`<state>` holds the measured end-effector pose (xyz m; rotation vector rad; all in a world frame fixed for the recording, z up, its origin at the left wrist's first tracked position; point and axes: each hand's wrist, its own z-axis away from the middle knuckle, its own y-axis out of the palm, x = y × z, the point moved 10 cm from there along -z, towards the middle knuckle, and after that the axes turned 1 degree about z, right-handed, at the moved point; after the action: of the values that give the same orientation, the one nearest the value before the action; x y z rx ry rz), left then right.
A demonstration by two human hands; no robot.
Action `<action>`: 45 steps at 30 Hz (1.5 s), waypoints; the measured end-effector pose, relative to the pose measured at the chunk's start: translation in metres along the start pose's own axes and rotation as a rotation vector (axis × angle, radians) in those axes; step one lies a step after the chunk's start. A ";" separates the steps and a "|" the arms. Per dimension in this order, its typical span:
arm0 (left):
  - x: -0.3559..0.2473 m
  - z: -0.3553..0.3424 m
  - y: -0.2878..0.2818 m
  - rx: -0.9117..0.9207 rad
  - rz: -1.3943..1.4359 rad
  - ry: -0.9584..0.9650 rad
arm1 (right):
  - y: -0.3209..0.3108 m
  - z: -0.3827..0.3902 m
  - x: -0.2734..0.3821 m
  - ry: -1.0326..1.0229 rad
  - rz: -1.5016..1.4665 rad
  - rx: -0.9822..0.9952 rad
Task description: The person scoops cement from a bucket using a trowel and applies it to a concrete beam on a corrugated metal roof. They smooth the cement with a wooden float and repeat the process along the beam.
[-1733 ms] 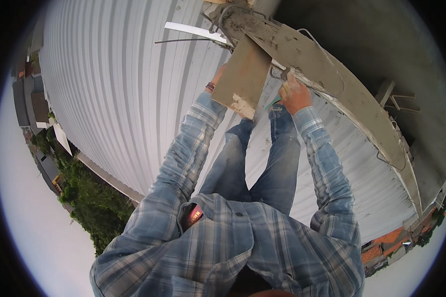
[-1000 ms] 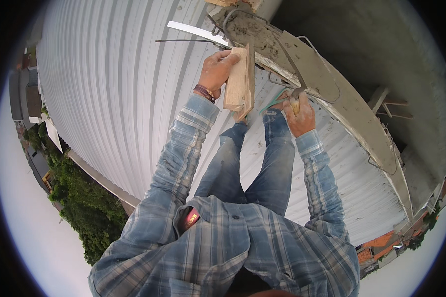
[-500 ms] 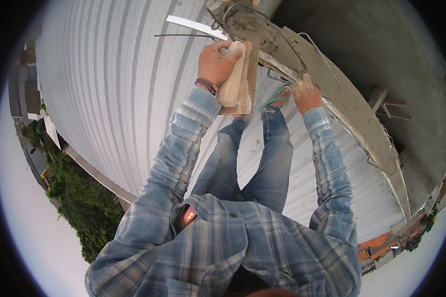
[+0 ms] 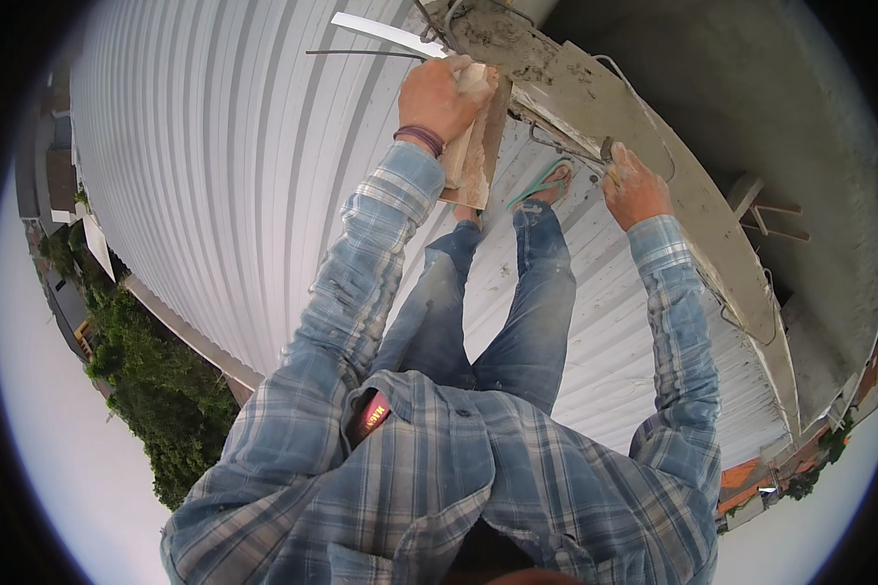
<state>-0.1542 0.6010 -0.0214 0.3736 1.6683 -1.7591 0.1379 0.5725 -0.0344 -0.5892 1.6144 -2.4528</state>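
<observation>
My left hand [image 4: 444,100] grips a pale wooden block [image 4: 458,156] fixed along a mortar-smeared flat board [image 4: 480,161], which looks like a wooden float. The board is held beside the rough end of a concrete ledge [image 4: 693,180]. My right hand [image 4: 638,185] is closed at the ledge's near edge, by the end of a thin bent steel rod [image 4: 561,146]. A small dark piece shows at its fingertips; what the fingers hold is mostly hidden. Both hands are dusty with mortar.
I stand in green flip-flops [image 4: 541,185] on a ribbed metal roof [image 4: 215,175]. Other bent rods [image 4: 644,93] clasp the ledge. Beyond it lies a deep grey recess with a wooden frame [image 4: 751,200]. A thin dark rod [image 4: 361,53] and a white strip [image 4: 380,34] stick out left.
My right hand has moved right, away from the board, baring more of the bent rod. My left hand and the board have shifted slightly up in view.
</observation>
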 end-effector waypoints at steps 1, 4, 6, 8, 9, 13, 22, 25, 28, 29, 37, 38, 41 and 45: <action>-0.005 0.006 -0.002 0.007 -0.005 0.012 | 0.001 -0.013 -0.008 0.042 -0.019 -0.001; -0.008 0.011 -0.008 0.038 -0.045 0.035 | -0.003 -0.030 -0.022 0.160 -0.134 0.009; 0.016 0.018 -0.013 0.091 0.102 -0.106 | 0.012 -0.006 -0.019 0.226 -0.306 0.079; 0.051 0.037 -0.008 0.196 0.465 -0.372 | 0.033 0.025 -0.002 0.325 -0.750 0.145; 0.064 0.053 0.005 0.261 0.731 -0.479 | 0.039 0.042 0.008 0.403 -0.981 0.169; 0.057 0.136 0.067 0.457 1.477 -0.565 | 0.093 0.069 0.074 0.588 -2.038 0.245; 0.120 0.219 0.071 0.273 1.362 -0.861 | 0.154 0.064 0.148 -0.049 -1.005 -0.104; 0.125 0.216 0.072 0.370 0.985 -0.506 | 0.148 0.077 0.164 0.001 -0.792 -0.194; 0.132 0.201 0.052 0.409 0.791 -0.233 | 0.140 0.071 0.179 -0.036 -0.561 -0.160; 0.131 0.199 0.049 0.415 0.811 -0.269 | 0.128 0.067 0.186 -0.082 -0.510 -0.103; 0.109 0.198 0.048 0.470 0.793 -0.380 | 0.084 0.070 0.134 0.429 -1.122 -0.141; 0.107 0.197 0.049 0.470 0.785 -0.389 | 0.073 0.069 0.130 0.448 -1.176 -0.121; 0.097 0.197 0.051 0.498 0.769 -0.419 | 0.074 0.064 0.131 0.420 -1.296 -0.037; 0.086 0.189 0.045 0.501 0.751 -0.459 | 0.061 0.044 0.149 0.170 -1.396 0.086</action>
<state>-0.1434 0.3984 -0.0832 0.6566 0.6200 -1.4894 0.0138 0.4603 -0.0381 -2.0756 1.2479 -3.4250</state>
